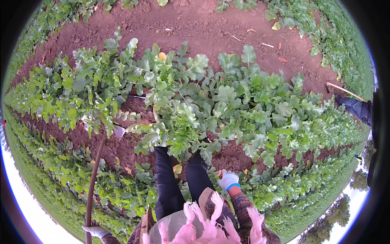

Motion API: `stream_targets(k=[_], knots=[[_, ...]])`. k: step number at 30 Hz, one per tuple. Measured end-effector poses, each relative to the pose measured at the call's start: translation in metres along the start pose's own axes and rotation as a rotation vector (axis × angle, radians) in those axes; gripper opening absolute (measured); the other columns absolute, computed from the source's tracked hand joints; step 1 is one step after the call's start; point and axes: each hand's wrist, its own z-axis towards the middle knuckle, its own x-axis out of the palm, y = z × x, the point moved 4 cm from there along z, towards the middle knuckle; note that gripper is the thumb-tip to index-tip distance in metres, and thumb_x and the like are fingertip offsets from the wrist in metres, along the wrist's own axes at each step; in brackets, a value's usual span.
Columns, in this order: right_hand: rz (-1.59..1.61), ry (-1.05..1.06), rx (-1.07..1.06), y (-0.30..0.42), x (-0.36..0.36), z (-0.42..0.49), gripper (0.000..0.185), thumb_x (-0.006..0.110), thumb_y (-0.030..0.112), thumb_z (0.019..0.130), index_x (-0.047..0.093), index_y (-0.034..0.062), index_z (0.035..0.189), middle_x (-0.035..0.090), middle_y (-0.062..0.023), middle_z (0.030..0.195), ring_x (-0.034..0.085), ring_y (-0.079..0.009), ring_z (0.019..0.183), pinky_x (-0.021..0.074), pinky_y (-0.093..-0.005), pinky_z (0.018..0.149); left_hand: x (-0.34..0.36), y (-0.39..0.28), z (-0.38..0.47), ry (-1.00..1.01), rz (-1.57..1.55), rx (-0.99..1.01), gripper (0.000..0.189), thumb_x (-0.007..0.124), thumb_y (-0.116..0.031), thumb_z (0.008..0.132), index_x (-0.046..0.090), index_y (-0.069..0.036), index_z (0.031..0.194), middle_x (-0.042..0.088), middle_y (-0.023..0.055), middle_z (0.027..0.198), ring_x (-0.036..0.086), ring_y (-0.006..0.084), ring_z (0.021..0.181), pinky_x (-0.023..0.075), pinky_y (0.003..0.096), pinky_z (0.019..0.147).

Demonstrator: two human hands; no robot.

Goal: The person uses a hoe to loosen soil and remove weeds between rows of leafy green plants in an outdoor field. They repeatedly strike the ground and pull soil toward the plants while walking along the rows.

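Observation:
My left hand [96, 231], in a pale work glove, is closed around the wooden handle [95, 177] of a hoe at the lower left. The hoe's metal blade [119, 131] shows at the handle's far end, among leaves near the soil; leaves partly cover it. My right hand [229, 180], in a white glove with a blue cuff, is beside my right leg, above the plants. Its fingers are curled; whether it holds something small cannot be told. Leafy green crop plants [225, 100] with lobed leaves stand in a row before me and hide my feet.
Bare reddish soil [195, 27] runs beyond the row, with dry stalks and leaves on it. More crop rows [329, 39] lie beyond it and behind me. At the far right are a person's dark-clothed leg [355, 106] and a wooden handle [345, 90].

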Motion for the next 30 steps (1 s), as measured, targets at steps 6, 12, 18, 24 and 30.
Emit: stream_targets(k=[6,12,18,24,30], knots=[[0.538,-0.622,-0.181,0.021,-0.075,0.016,0.037,0.062,0.029,0.091,0.059,0.0074,0.120,0.067,-0.0151,0.107,0.065,-0.0335,0.099,0.0507,-0.0445,0.086,-0.004,-0.001,-0.006,-0.045,0.030,-0.044,0.055,0.043,-0.058,0.099,0.067,-0.009,0.109,0.054,0.0010,0.065,0.043,0.0096,0.049,0.0321,0.0238,0.044],[0.579,-0.310,-0.281,0.038,-0.056,0.026,0.039,0.061,0.030,0.092,0.059,0.0061,0.123,0.068,-0.0173,0.110,0.065,-0.0354,0.101,0.0503,-0.0434,0.090,-0.005,0.008,-0.030,0.050,-0.035,0.022,0.057,0.041,-0.058,0.100,0.066,-0.008,0.112,0.057,0.0007,0.068,0.045,0.0094,0.051,0.0372,0.0231,0.049],[0.177,-0.267,-0.387,0.071,-0.072,0.011,0.045,0.059,0.040,0.092,0.059,0.0074,0.123,0.068,-0.0192,0.114,0.065,-0.0361,0.105,0.0497,-0.0447,0.093,-0.015,0.022,-0.070,0.077,-0.218,-0.122,0.053,0.046,-0.056,0.100,0.065,-0.007,0.110,0.060,0.0011,0.066,0.040,0.0064,0.045,0.0357,0.0199,0.043],[0.081,-0.398,-0.559,0.127,-0.125,0.003,0.046,0.056,0.037,0.093,0.056,0.0059,0.127,0.067,-0.0193,0.116,0.063,-0.0368,0.107,0.0487,-0.0456,0.095,-0.034,0.048,-0.080,0.172,-0.341,-0.215,0.049,0.046,-0.049,0.101,0.062,-0.006,0.117,0.059,0.0036,0.075,0.046,0.0074,0.049,0.0365,0.0204,0.043],[0.017,-0.340,-0.660,0.225,-0.147,-0.025,0.044,0.056,0.035,0.093,0.056,0.0056,0.127,0.066,-0.0209,0.116,0.063,-0.0376,0.107,0.0489,-0.0454,0.094,-0.036,0.059,-0.090,0.177,-0.287,-0.162,0.048,0.044,-0.045,0.102,0.058,-0.002,0.119,0.065,0.0098,0.095,0.054,0.0093,0.055,0.0429,0.0211,0.047]])
